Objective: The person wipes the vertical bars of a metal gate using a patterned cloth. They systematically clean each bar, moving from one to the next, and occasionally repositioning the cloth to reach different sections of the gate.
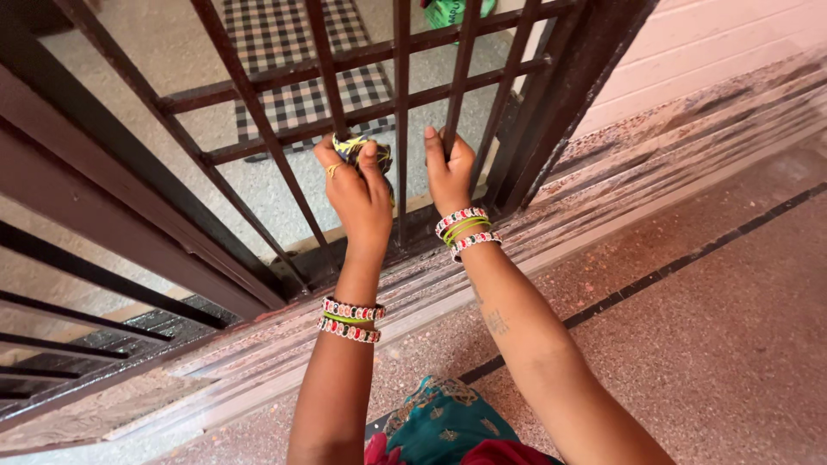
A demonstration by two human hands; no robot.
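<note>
Dark brown metal grille gate, vertical bars and two crossbars, standing on a grooved stone threshold. Left hand: fingers closed on a crumpled dark-and-yellow cloth, pressed against a bar below the lower crossbar. Right hand: fingers curled round the neighbouring bar. Black-and-white checked mat beyond the gate.

Dark brown gate bars, black-and-white checked mat, yellow-and-black cloth, teal embroidered garment
</note>
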